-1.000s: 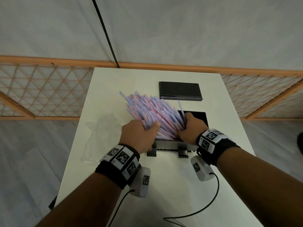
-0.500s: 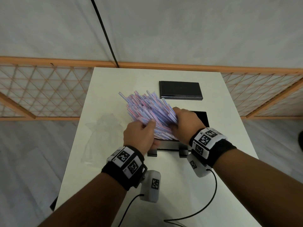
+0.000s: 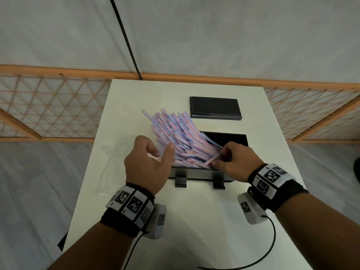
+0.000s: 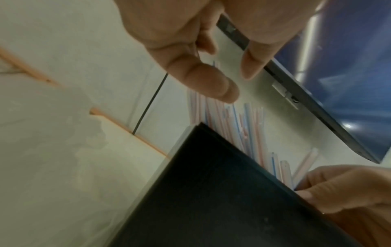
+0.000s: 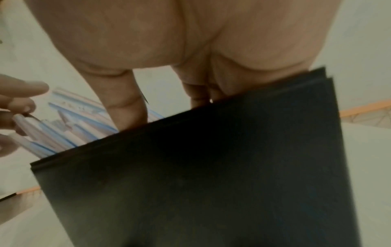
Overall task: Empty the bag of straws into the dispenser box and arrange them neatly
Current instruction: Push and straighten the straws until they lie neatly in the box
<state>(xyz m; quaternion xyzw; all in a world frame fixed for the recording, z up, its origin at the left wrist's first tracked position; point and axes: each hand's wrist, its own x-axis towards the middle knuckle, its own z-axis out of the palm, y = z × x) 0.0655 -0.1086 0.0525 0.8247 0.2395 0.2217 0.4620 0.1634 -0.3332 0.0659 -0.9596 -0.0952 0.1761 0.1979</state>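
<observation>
A big sheaf of thin pink, blue and white striped plastic straws is sticking out of the open black rectangular dispenser box, which is sitting near the middle of the white rectangular table, a little toward its right edge. The lower ends of the straws are lying inside the box along its near wall, while the upper ends are fanning out and leaning toward the table's far left corner, well over the box's left rim. The person's left hand is hovering at the left side of the sheaf with the thumb and fingers loosely spread and only slightly bent, clasping nothing; the thumb tip is lying right beside the straws, and whether it is touching them cannot be told. The right hand is reaching over the near right part of the box, its thumb and fingers pinching one pink straw end among the pile. A flat black rectangular lid is lying near the far edge of the table, apart from the box. A crumpled clear plastic bag is lying flat by the table's left edge
</observation>
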